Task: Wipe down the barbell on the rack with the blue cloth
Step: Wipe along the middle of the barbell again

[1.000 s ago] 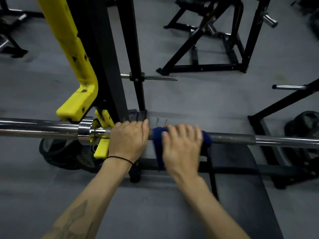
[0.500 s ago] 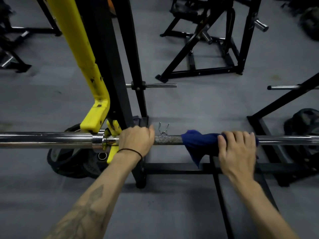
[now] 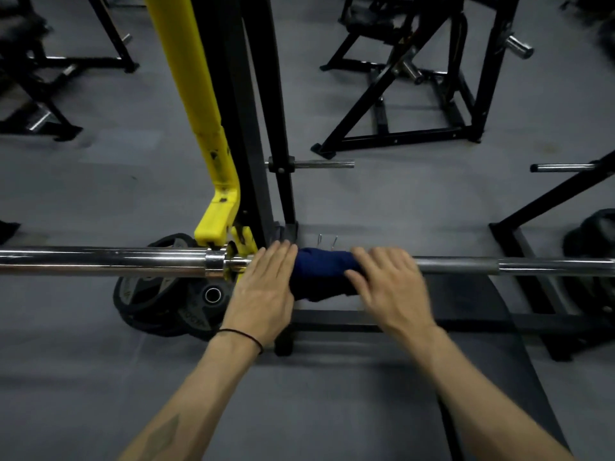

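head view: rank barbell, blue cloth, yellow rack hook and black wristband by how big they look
1. barbell, spanning the frame
2. yellow rack hook
3. blue cloth, partly under the right hand
4. black wristband

The left hand (image 3: 263,287) grips the barbell (image 3: 466,266) beside the yellow rack hook (image 3: 218,224). The right hand (image 3: 387,281) holds the blue cloth (image 3: 321,271) wrapped over the bar, touching the left hand.

A chrome barbell (image 3: 100,261) lies level on the rack, a dark blue cloth (image 3: 321,272) wrapped around its shaft.
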A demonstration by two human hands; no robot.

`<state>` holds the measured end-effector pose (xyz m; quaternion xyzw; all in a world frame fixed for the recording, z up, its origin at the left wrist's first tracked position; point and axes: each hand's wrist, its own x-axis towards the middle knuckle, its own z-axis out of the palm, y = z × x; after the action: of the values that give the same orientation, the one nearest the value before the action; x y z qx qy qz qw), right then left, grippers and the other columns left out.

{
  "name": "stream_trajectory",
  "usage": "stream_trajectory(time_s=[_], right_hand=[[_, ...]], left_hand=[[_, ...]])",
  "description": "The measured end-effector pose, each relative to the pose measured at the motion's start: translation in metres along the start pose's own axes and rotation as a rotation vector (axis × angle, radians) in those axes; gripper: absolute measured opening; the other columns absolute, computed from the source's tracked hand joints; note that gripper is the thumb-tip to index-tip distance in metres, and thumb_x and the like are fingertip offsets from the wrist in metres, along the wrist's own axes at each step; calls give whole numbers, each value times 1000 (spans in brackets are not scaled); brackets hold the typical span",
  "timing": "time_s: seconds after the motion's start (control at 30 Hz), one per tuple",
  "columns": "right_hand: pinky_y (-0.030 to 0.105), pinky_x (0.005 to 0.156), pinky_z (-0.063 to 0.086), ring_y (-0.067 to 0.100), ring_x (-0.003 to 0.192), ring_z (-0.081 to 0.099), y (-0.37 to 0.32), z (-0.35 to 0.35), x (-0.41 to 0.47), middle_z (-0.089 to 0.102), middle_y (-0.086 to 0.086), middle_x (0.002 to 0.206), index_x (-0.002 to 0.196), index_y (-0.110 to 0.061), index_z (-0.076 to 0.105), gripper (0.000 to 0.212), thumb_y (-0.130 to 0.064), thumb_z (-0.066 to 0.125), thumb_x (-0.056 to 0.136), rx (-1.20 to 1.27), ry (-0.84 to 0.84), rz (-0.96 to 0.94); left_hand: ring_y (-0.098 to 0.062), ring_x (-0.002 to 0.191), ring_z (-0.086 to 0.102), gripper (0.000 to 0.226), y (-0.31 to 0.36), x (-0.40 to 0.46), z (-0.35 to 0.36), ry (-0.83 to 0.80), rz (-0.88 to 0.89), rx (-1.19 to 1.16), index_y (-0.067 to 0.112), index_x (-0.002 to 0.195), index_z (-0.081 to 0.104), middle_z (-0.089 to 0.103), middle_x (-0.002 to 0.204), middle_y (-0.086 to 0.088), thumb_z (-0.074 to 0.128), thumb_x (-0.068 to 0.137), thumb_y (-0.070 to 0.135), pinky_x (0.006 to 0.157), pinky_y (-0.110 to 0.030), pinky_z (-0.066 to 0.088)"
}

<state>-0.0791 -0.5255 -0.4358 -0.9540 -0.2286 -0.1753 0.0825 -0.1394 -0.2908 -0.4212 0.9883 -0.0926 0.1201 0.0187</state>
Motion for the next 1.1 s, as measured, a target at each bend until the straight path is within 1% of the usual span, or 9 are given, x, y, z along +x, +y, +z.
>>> stream_trajectory(time_s=[0.17, 0.27, 0.33, 0.43, 0.53, 0.7, 0.8, 0.9, 1.1], right_hand=[[53, 115, 31, 41, 109, 55, 95, -24, -39, 60, 15, 111, 127, -7, 63, 50, -42, 35, 107, -72, 80, 222], [57, 122, 22, 43, 122, 50, 70, -9, -31, 61, 19, 117, 122, -4, 66, 46, -36, 38, 105, -25, 158, 437], [57, 124, 17, 45, 128, 47, 38, 2, -21, 63, 21, 118, 119, -4, 69, 44, -34, 39, 105, 4, 182, 553], [55, 124, 16, 43, 130, 48, -28, 7, -4, 64, 17, 121, 123, -8, 68, 46, -37, 38, 104, 87, 159, 508], [50, 125, 16, 37, 137, 47, -84, 8, 2, 61, 11, 132, 134, -11, 62, 49, -42, 36, 105, 179, 77, 345], [46, 121, 29, 34, 123, 53, -22, 1, -9, 61, 12, 129, 144, -12, 56, 50, -41, 41, 106, 67, -12, -1], [49, 118, 32, 39, 116, 57, 54, -16, -29, 62, 15, 122, 135, -7, 61, 55, -46, 34, 108, -28, 12, 158], [53, 121, 28, 42, 129, 51, 94, -31, -50, 59, 18, 129, 134, -4, 60, 55, -44, 33, 108, -66, 21, 262], [58, 124, 15, 47, 148, 29, 22, 1, -26, 53, 25, 141, 136, 4, 56, 54, -35, 35, 105, 31, 138, 576]], left_hand=[[-32, 132, 50, 66, 1, 4, 2, -5, -9, -19, -1, 143, 48, 53, 143, -16, 44, 77, 10, 119, -42, 26], [-32, 130, 51, 69, 4, 9, 4, -29, -48, -15, 0, 141, 49, 55, 139, -15, 37, 74, 14, 119, -41, 24], [-34, 121, 55, 68, 8, 13, 7, -16, -63, 2, -1, 136, 53, 59, 129, -16, 45, 70, 14, 113, -42, 31], [-32, 90, 56, 50, 16, 25, 5, -36, -114, 1, 5, 112, 61, 58, 97, -11, 67, 63, 10, 89, -42, 44], [-30, 76, 52, 30, 23, 31, 0, -57, -153, 6, 12, 92, 57, 52, 83, -8, 71, 66, 13, 76, -41, 42], [-29, 79, 52, 46, 16, 29, 3, -57, -107, 66, 10, 100, 57, 53, 86, -8, 73, 58, 15, 78, -41, 45], [-27, 74, 51, 40, 17, 29, 1, -40, -111, 70, 12, 97, 58, 53, 83, -7, 77, 62, 11, 73, -39, 45], [-28, 67, 49, 42, 16, 34, 2, -58, -123, 108, 15, 87, 55, 51, 77, -7, 81, 56, 2, 66, -39, 43], [-28, 46, 56, 43, 15, 55, 1, -181, -137, 158, 16, 61, 58, 55, 51, -5, 94, 39, 16, 46, -32, 41]])
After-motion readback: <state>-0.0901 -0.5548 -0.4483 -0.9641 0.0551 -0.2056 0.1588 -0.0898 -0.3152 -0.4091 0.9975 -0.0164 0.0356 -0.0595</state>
